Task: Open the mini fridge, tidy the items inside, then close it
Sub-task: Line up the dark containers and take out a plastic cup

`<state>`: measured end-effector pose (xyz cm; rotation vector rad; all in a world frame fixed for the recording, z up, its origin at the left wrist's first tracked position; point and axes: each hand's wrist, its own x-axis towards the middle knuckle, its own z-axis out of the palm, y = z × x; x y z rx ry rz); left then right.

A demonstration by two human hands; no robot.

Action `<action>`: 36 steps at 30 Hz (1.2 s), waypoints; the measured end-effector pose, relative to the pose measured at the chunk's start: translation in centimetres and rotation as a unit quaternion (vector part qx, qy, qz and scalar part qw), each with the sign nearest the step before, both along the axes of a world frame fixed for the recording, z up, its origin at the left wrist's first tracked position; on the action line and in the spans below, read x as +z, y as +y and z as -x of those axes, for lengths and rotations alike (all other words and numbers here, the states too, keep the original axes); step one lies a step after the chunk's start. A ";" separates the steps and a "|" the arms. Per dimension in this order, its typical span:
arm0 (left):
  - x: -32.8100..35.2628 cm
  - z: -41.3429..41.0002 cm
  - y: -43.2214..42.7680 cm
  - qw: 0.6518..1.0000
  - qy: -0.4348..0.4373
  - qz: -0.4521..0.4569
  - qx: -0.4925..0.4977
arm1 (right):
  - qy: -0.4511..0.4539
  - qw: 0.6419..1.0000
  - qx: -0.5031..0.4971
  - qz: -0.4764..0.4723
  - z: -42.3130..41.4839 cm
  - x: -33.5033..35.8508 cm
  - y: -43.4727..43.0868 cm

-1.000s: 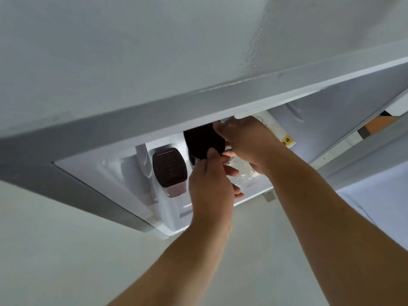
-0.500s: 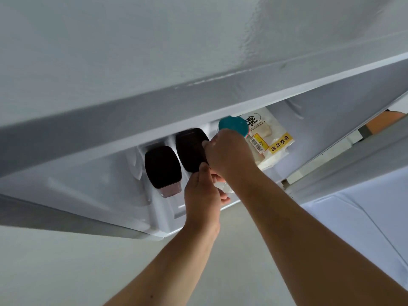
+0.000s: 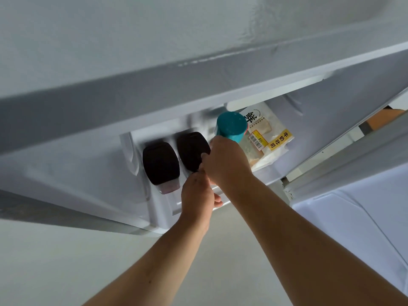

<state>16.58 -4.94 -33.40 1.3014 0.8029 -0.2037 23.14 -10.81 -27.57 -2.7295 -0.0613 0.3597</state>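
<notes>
While right hand [image 3: 227,160] grips teal-capped bottle [image 3: 231,127], bread bag [image 3: 265,138] apparently touching behind.

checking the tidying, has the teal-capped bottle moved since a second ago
Yes. The teal-capped bottle has risen into view in the right hand, now beside the bread bag, right of the dark-capped bottles.

Pale plain floor [image 3: 55,261] below; orange-brown surface [image 3: 384,121] glimpsed far right; soft even light.

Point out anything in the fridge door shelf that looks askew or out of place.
The bagged bread lies slanted against the shelf end rather than upright. The teal-capped bottle is tilted in the right hand. The two dark-lidded bottles stand neatly. No spills visible.
</notes>
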 end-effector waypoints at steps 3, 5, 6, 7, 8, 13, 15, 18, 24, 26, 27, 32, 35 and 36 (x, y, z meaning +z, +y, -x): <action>-0.7 1.7 0.7 0.997 -0.021 -0.068 0.001 | -0.113 0.993 0.046 -0.011 1.6 -0.1 -0.7; -1.7 2.8 1.3 0.994 -0.026 -0.110 -0.013 | -0.181 0.974 0.133 -0.023 2.5 -0.7 -1.1; -2.1 3.0 1.5 0.993 -0.027 -0.117 -0.016 | -0.185 0.967 0.173 -0.018 2.7 -1.3 -1.2; -2.3 3.2 1.5 0.991 -0.032 -0.128 -0.031 | -0.169 0.963 0.208 -0.008 2.7 -1.9 -1.2; -2.3 3.2 1.4 0.986 -0.038 -0.150 -0.055 | -0.139 0.961 0.238 0.009 2.6 -2.5 -1.0; -3.5 2.9 1.3 0.955 -0.073 -0.263 -0.111 | -0.116 0.953 0.276 0.047 2.4 -4.6 -0.6; -3.7 2.6 1.5 0.958 -0.081 -0.248 -0.119 | -0.127 0.951 0.277 0.049 2.5 -4.7 -0.7; -3.6 2.1 1.4 0.971 -0.107 -0.180 -0.114 | -0.132 0.952 0.269 0.059 2.4 -4.7 -1.0; -3.7 1.1 0.9 0.969 -0.125 -0.173 -0.124 | -0.124 0.963 0.233 0.051 1.9 -4.3 -2.2; -3.4 1.2 1.1 0.974 -0.124 -0.149 -0.118 | -0.121 0.962 0.238 0.047 2.0 -4.1 -2.2; -3.3 1.5 1.2 0.978 -0.118 -0.131 -0.112 | -0.123 0.963 0.238 0.045 2.1 -3.9 -2.1; -3.3 4.9 2.3 0.989 -0.038 -0.141 -0.017 | -0.186 0.942 0.278 -0.031 3.1 -2.7 0.2; -2.7 6.4 2.4 0.989 -0.027 -0.141 0.033 | -0.176 0.923 0.341 -0.037 2.9 -2.9 2.1; -2.5 6.5 2.4 0.988 -0.030 -0.140 0.049 | -0.155 0.923 0.350 -0.029 2.7 -3.0 2.5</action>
